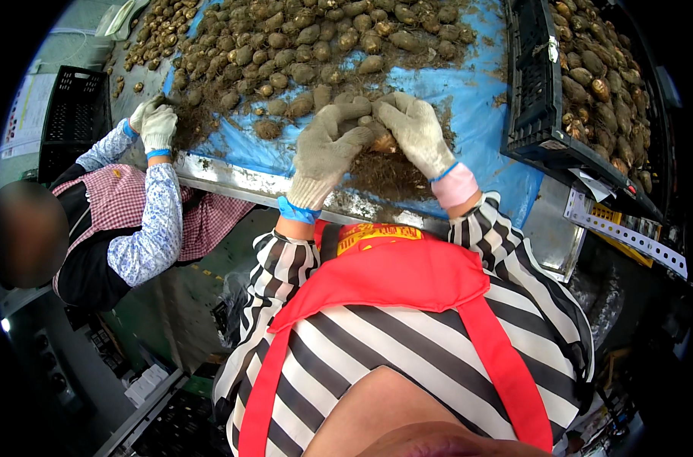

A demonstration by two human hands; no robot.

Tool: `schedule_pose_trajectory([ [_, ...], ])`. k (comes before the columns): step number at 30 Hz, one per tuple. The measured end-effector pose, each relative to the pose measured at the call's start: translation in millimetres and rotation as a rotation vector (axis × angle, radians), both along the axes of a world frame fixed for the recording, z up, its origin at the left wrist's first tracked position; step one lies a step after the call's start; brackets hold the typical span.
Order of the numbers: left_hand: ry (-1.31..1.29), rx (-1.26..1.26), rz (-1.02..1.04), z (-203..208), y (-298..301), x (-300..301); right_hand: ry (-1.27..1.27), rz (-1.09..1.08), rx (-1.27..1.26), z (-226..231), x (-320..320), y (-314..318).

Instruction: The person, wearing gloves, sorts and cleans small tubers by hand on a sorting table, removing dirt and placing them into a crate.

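Note:
A brown taro corm (381, 139) with a pale orange patch is held between my two gloved hands, over the near edge of the table. My left hand (327, 145), in a soiled knitted glove, closes on its left side with thumb and fingers. From the right, my right hand (419, 133) pinches the corm near its top. Beneath it lies a heap of dark root fibres and soil (388, 174). Many hairy taro corms (285, 57) are spread on the blue plastic sheet (476, 145) beyond my hands.
A black crate (531, 84) full of taro corms stands at the right. On the left, a co-worker's gloved hands (156, 126) work at the table beside another black crate (74, 126). The table's metal edge (232, 180) runs just in front of me.

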State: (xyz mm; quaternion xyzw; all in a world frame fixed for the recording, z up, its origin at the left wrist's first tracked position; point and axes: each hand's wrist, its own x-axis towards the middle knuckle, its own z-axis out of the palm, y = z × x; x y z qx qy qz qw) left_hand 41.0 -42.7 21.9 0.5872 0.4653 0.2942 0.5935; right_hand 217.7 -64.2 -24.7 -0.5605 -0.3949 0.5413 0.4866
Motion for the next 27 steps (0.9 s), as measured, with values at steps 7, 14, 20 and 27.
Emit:
schedule_pose_trajectory([
  [7,-0.430,-0.060,0.054,-20.1,5.8,-8.9,0.255,0.147,0.002,-1.0,15.5,-3.3],
  [14,0.046,0.144,0.098,-27.4,3.8,2.4,0.578,0.002,0.096,-0.8,-12.4,-13.7],
  [20,-0.074,0.198,0.057,-54.1,-8.5,5.9,-0.042,-0.117,0.066,-17.0,-23.7,-13.5],
  [27,0.047,0.220,0.100,-53.8,-1.3,-1.8,-0.117,0.030,-0.017,-9.8,-11.3,-6.5],
])
